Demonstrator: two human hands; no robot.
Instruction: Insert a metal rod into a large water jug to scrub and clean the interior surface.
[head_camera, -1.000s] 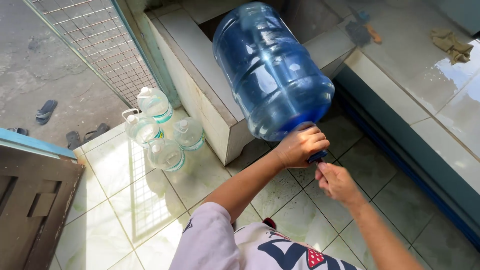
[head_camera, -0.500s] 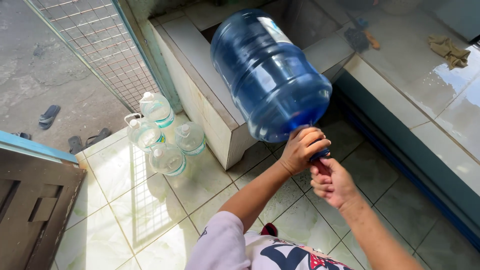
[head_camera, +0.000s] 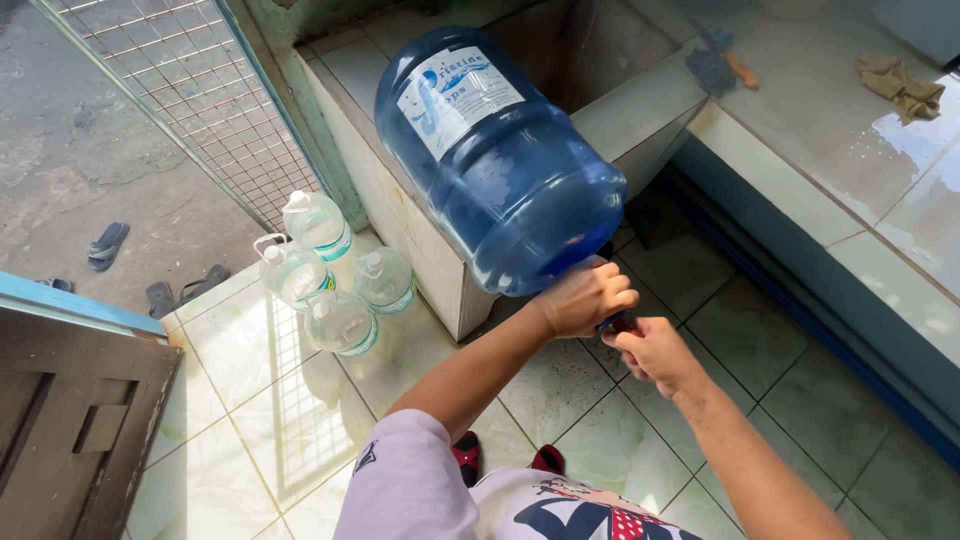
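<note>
The left hand (head_camera: 585, 298) has its fingers curled shut around the neck of a large blue water jug (head_camera: 500, 165), which is tipped mouth-down toward the person, its body leaning on the edge of the tiled ledge (head_camera: 400, 215). Just below, the right hand (head_camera: 655, 352) has its fingers pinched closed at the jug's dark cap (head_camera: 612, 322); whether they actually grip it is hard to tell. Beyond the fingers, away to the left, four small clear bottles (head_camera: 335, 275) stand on the tiled floor (head_camera: 740, 330). The worktop (head_camera: 850, 130) to the right looks wet. If the neck grip slips, the heavy jug could slide off the ledge toward the person's feet.
</note>
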